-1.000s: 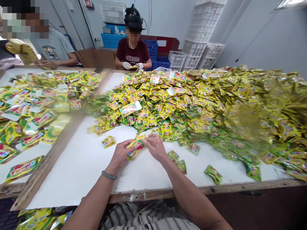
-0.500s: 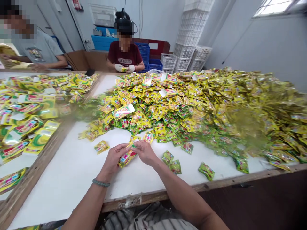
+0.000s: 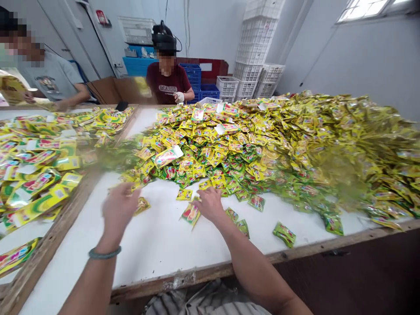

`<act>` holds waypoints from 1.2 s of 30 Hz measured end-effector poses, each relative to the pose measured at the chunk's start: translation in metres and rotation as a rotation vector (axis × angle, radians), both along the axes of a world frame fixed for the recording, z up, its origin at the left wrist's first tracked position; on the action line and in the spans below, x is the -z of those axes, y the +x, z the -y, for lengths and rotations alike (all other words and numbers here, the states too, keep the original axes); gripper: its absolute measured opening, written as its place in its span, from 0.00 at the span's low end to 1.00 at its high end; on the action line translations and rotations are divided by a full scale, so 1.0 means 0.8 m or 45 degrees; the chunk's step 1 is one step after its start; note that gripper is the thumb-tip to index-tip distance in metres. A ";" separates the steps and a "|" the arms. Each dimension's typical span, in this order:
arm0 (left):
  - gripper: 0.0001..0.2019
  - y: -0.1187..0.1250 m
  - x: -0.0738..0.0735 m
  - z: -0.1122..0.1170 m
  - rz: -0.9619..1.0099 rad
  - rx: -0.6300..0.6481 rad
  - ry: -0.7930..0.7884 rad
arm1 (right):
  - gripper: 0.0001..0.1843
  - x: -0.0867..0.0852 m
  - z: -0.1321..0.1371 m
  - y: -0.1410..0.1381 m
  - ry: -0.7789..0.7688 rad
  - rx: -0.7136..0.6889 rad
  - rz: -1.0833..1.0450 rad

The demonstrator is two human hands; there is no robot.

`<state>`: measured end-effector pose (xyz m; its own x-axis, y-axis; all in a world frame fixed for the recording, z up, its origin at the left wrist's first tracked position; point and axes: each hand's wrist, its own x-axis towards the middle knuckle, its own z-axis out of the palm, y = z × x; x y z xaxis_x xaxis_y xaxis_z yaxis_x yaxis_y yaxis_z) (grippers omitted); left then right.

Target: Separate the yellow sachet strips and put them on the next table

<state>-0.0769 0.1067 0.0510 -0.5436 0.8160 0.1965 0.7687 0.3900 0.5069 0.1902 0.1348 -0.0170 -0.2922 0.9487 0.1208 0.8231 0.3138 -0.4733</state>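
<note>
Two hands work at the near edge of a heap of yellow-green sachets on a white desk.

The right hand (image 3: 210,203) is closed on a small bundle (image 3: 190,214) of sachets, pinching its top so it hangs just over the desk (image 3: 157,249). The left hand (image 3: 118,209), with a bracelet (image 3: 104,253) on the wrist, is blurred and holds nothing; its fingers are spread loosely over a single sachet (image 3: 142,204) lying just beside it. The heap (image 3: 262,144) covers the far and right part of the desk, and a few loose sachets (image 3: 285,233) lie near the front rim. The print on the packets is too small to read. Across the heap sits a person (image 3: 168,78) in a maroon shirt whose white chest lettering cannot be made out. White crates (image 3: 259,39) are stacked behind.
</note>
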 end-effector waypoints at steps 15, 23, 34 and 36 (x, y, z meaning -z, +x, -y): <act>0.16 0.124 0.085 -0.059 0.101 0.469 -0.458 | 0.08 -0.021 -0.023 0.070 -0.046 0.613 0.134; 0.20 0.097 0.089 -0.020 1.166 0.307 -0.139 | 0.20 -0.009 -0.017 0.045 -0.023 0.169 0.416; 0.21 0.122 0.093 0.001 1.460 0.336 -0.019 | 0.11 0.009 -0.019 0.016 -0.305 0.077 -1.260; 0.21 0.129 0.088 0.002 1.555 0.406 -0.001 | 0.11 0.016 -0.013 0.000 -0.391 0.090 -1.336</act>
<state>0.0265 0.1053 -0.0196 -0.1496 0.9439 -0.2943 -0.1394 0.2746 0.9514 0.1900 0.1453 -0.0302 -0.1260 0.9915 0.0332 -0.0241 0.0304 -0.9992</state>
